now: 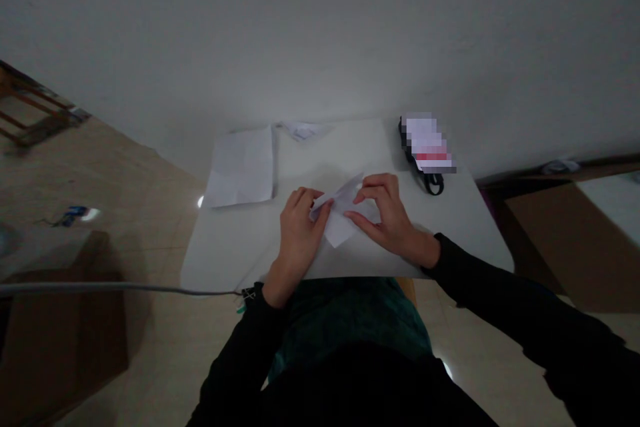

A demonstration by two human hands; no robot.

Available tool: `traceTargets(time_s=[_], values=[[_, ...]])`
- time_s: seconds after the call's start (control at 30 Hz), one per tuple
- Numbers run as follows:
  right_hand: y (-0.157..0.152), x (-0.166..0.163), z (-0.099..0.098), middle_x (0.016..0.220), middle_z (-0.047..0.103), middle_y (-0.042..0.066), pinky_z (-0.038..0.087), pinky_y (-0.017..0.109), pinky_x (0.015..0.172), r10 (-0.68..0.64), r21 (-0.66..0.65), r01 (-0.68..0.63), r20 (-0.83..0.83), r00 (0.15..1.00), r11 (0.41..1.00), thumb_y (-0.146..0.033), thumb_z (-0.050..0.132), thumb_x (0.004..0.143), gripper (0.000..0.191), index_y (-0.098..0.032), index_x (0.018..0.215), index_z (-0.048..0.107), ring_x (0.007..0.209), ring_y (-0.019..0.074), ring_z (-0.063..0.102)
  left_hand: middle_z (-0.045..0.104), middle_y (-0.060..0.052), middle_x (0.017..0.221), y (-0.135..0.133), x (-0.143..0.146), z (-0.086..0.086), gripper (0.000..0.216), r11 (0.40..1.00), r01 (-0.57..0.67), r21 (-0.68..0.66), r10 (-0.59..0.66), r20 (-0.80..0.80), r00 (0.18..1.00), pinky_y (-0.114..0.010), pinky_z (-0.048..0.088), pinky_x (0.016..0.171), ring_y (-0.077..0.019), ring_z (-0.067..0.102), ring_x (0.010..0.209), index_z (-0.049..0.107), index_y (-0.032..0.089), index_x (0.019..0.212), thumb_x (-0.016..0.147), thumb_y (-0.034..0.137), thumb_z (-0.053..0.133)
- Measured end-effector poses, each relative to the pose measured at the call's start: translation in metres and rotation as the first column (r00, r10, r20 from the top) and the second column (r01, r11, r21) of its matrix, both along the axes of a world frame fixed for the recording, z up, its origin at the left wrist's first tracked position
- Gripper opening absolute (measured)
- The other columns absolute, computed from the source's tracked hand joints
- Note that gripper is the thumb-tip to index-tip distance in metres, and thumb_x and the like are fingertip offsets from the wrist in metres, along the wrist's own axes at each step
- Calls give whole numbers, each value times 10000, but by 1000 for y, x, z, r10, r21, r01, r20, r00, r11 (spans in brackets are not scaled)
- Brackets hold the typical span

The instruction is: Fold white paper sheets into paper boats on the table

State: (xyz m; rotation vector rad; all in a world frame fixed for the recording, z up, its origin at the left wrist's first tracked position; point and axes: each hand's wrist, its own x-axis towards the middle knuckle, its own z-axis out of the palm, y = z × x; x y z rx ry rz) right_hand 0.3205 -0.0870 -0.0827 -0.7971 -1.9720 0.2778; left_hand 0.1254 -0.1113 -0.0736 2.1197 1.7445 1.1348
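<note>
A partly folded sheet of white paper [341, 229] is between my hands near the front of the white table. My left hand [303, 220] pinches its left side, thumb on top and the other fingers curled behind. On the right side, my right hand [383, 213] curls around the paper with thumb and index fingertip a little apart against it. One flap of the paper stands up towards the right fingers, and a pointed corner hangs towards me. Parts of the folds are hidden behind the fingers.
On the white table [225, 240] lie a flat paper stack [243, 167] at the left, a small folded paper piece [303, 130] at the back and a dark strapped object [434, 183], partly pixelated, at the right. A wall rises behind. Cardboard boxes [575, 240] stand at the right.
</note>
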Motion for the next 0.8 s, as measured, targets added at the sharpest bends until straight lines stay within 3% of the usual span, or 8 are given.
traceTargets(time_s=[0.1,0.17,0.23,0.3,0.37,0.5,0.63,0.8], values=[[-9,13,-3,1239,640,124,485,451,952,277,-188,-240,201,940,952,-498,699,927,447,-223,1253,565,1136,267,591,699,-24,946,-16,-4,-5,280,996,-61,-62,63,36,997,-270,527,665,-142,635,703,604,181,1187,942,288,686],[-13,19,-5,1394,600,168,461,498,1035,374,-286,-284,339,863,915,-600,761,836,707,-204,1375,531,1270,308,556,708,-48,1103,-23,-9,-9,603,994,-102,-35,104,67,992,-240,506,603,-98,587,607,425,207,1456,928,273,709],[-16,23,-8,1462,576,177,440,518,1082,413,-327,-289,427,804,900,-626,767,816,784,-195,1424,524,1333,318,534,686,-82,1235,-29,-15,-14,710,994,-105,30,103,59,993,-232,508,597,-65,537,557,297,231,1556,952,235,671],[-18,23,-10,1455,600,170,457,507,1078,396,-308,-273,477,785,912,-588,733,868,717,-186,1429,539,1320,304,559,676,-89,1271,-34,-21,-18,555,998,-41,49,41,5,999,-252,555,685,-81,592,641,395,234,1512,994,179,585],[-17,22,-11,1405,645,178,501,483,1037,344,-221,-266,513,786,938,-531,692,923,630,-148,1408,568,1265,295,602,661,-96,1285,-38,-28,-20,366,999,1,40,2,-79,997,-334,591,855,-156,673,915,586,238,1345,995,135,555],[-13,17,-10,1256,732,198,574,417,942,224,87,-333,581,783,939,-470,635,978,469,-74,1225,686,1150,281,671,460,-129,1564,-46,-41,-19,265,992,9,128,17,-204,979,-564,488,1107,-330,453,1418,721,247,1114,915,84,656],[-7,16,-6,1170,770,180,592,390,897,156,246,-393,641,752,886,-331,571,1027,304,-86,1107,733,1084,258,701,638,-154,1393,-53,-45,-18,296,947,320,4,-315,-165,935,-446,564,1068,-246,603,1301,660,163,1154,928,-5,569],[-2,13,-9,1144,754,160,569,403,848,322,42,-407,539,778,912,-232,594,1001,203,-131,1119,725,1034,247,670,696,-156,1316,-61,-42,-18,219,956,282,-79,-284,-26,958,-446,565,1112,-255,644,1297,658,136,1089,884,65,686]])
